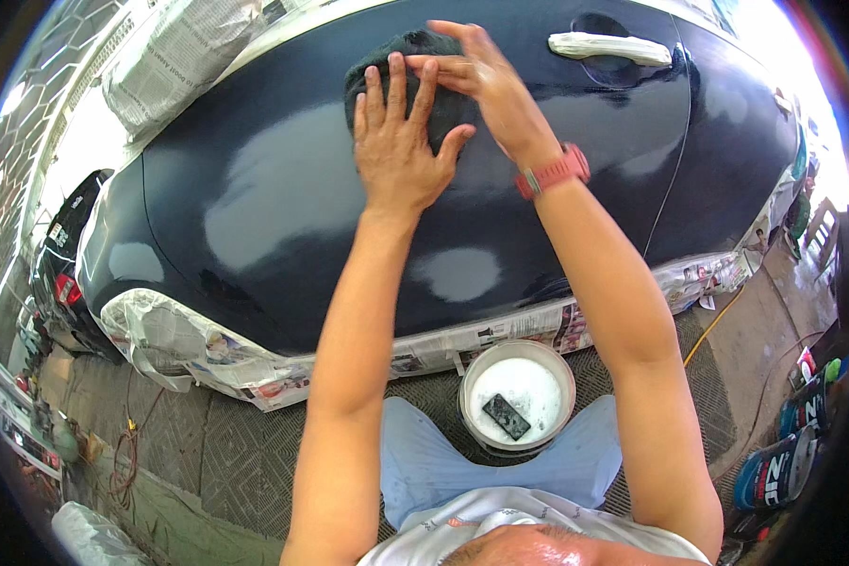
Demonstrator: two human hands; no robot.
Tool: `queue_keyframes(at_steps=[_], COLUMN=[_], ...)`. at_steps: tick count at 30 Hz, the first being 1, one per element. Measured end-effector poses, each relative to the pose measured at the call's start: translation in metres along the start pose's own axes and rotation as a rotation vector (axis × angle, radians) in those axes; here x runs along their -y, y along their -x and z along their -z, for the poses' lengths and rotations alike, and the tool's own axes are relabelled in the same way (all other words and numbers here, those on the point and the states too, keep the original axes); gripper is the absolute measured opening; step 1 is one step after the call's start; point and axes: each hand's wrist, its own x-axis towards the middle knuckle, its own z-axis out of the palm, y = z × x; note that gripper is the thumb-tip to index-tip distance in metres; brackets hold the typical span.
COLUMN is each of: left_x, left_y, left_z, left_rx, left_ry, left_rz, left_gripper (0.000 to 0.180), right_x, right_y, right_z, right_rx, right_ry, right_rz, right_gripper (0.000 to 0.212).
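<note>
fingers (397, 90) of the l hand (396, 170) lie flat & spread on a dark cloth (451, 111), gripping nothing afaict; r hand (492, 83) is open too, its fingertips over the cloth's upper part near the l fingertips, contact i can't tell. cloth's against the dark car panel (283, 189), upper middle. from my end i'd guess it's light, soft & floppy, prob slippery if wet, not fragile; i'd press w/ a flat palm or pinch a bunched edge. count: 1 cloth, 2 hands, 1 red watch (558, 171) on the r wrist, 1 door handle (611, 47) wrapped in white. newspaper (528, 328) along the panel's bottom, sheets overlap, can't count. below, btwn the knees (594, 429), 1 bucket (465, 401) w/ white suds (528, 379) & 1 dark block (507, 416). far r, at least 2 blue tubs (772, 472).
</note>
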Motion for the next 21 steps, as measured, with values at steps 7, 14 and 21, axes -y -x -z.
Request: queue_keyframes(at_steps=[7, 14, 21], left_x=[0.092, 0.016, -0.072], left_y=[-0.007, -0.081, -0.147], left_z=[0.057, -0.013, -0.063], left_rx=[0.122, 0.193, 0.311], left_ry=[-0.554, -0.439, -0.118], left_rz=[0.271, -0.144, -0.332], left_gripper=[0.068, 0.056, 0.055], right_x=[-0.021, -0.057, -0.064], right_y=[0.289, 0.527, 0.575], right_z=[0.06, 0.028, 0.017], right_rx=[-0.122, 0.065, 0.267], right_ry=[0.336, 0.548, 0.761], right_rz=[-0.48, -0.864, -0.854], right_gripper=[0.04, 0.031, 0.038])
